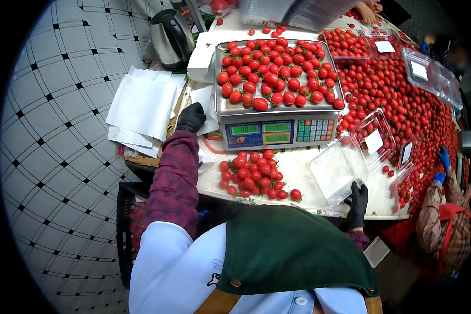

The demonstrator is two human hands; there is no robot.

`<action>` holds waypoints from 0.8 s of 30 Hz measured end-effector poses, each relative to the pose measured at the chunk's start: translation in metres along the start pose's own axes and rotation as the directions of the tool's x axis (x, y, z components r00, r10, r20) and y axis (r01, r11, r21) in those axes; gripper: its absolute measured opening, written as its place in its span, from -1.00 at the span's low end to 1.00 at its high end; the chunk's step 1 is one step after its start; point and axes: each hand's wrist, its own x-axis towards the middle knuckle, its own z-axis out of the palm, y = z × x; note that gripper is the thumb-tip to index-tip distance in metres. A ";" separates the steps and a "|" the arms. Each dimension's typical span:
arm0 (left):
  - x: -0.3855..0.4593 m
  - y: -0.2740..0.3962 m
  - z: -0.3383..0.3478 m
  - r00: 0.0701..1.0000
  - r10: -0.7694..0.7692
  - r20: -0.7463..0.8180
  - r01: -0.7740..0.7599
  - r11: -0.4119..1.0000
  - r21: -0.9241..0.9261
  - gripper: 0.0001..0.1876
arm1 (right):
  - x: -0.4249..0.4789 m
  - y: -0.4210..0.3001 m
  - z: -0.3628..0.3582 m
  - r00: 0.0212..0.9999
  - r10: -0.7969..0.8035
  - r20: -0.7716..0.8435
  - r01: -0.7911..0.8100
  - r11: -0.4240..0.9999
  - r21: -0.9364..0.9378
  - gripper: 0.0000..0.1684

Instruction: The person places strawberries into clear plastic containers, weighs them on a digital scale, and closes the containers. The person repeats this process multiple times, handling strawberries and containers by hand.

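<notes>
My left hand point(192, 117), in a black glove, has its fingers curled at a white paper sheet point(205, 101) left of the scale. Whether it grips the sheet is hidden. In a matching glove, my right hand point(357, 204) holds the near corner of a clear plastic clamshell box point(333, 172) with its lid folded back to the right. Cherry tomatoes point(274, 72) cover the steel tray point(219, 106) of the digital scale point(278, 131), whose displays are lit. A heap of cherry tomatoes point(253, 174) lies on the table in front of it.
White absorbent pads point(141, 102) are stacked at the left, near an electric kettle point(172, 39). Stacked clear boxes point(290, 13) stand behind the scale. A large tomato pile point(400, 90) spreads right, with labelled boxes point(431, 76) on it. A co-worker's blue-gloved hands point(442, 157) are at its far-right edge.
</notes>
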 end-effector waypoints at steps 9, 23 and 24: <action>-0.143 0.166 -0.001 0.747 0.662 -0.064 -0.598 0.626 -0.501 -0.72 | 0.021 0.023 -0.009 0.878 -0.477 -0.029 0.475 0.878 -0.052 -0.43; -0.191 0.249 0.136 0.578 0.798 0.171 -0.796 0.597 -0.097 -0.88 | 0.023 0.018 0.007 0.862 -0.504 -0.053 0.500 0.862 -0.083 -0.48; -0.175 0.232 0.117 0.543 0.832 -0.116 -0.839 0.533 -0.109 -0.89 | 0.031 0.028 0.005 0.866 -0.497 -0.061 0.497 0.868 -0.018 -0.50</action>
